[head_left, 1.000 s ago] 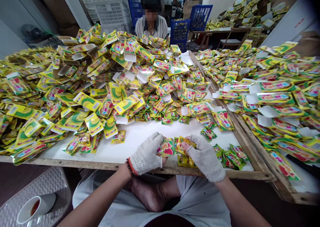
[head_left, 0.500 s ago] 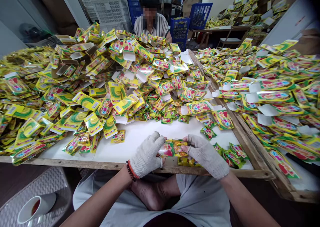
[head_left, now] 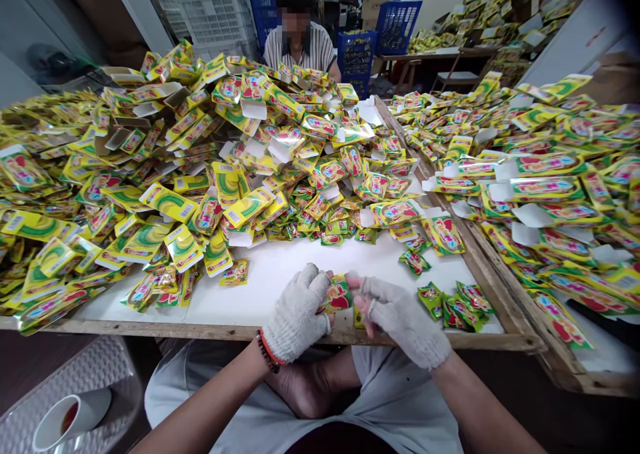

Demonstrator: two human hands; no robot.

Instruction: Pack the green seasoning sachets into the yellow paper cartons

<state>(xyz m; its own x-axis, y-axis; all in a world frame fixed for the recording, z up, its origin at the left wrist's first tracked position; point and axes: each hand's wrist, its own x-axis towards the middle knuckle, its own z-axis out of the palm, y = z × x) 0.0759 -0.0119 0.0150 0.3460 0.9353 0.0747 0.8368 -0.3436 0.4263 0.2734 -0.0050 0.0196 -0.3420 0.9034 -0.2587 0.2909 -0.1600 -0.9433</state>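
In my left hand [head_left: 299,313], gloved in white knit with bare fingertips, is a small yellow, green and red printed candy box [head_left: 338,295]. Fingers and thumb close around its left end, just above the table's front edge. My right hand [head_left: 407,324], in a matching glove, hovers at the box's right end with fingers apart and somewhat blurred; nothing shows in them. Part of a yellow piece [head_left: 358,319] peeks out below the box, mostly hidden. Several green and red candy packets [head_left: 456,306] lie to the right of my right hand.
A high heap of printed boxes [head_left: 170,201] covers the table's back and left. Beyond a wooden divider [head_left: 480,261] lie more boxes [head_left: 550,187]. A person [head_left: 300,44] sits across. Crates [head_left: 357,54] stand behind; a cup [head_left: 73,417] rests on a stool at lower left.
My right hand has let go of the packet at the box's right end, and its fingers have spread. That packet no longer shows. My left hand keeps the box nearly in place.
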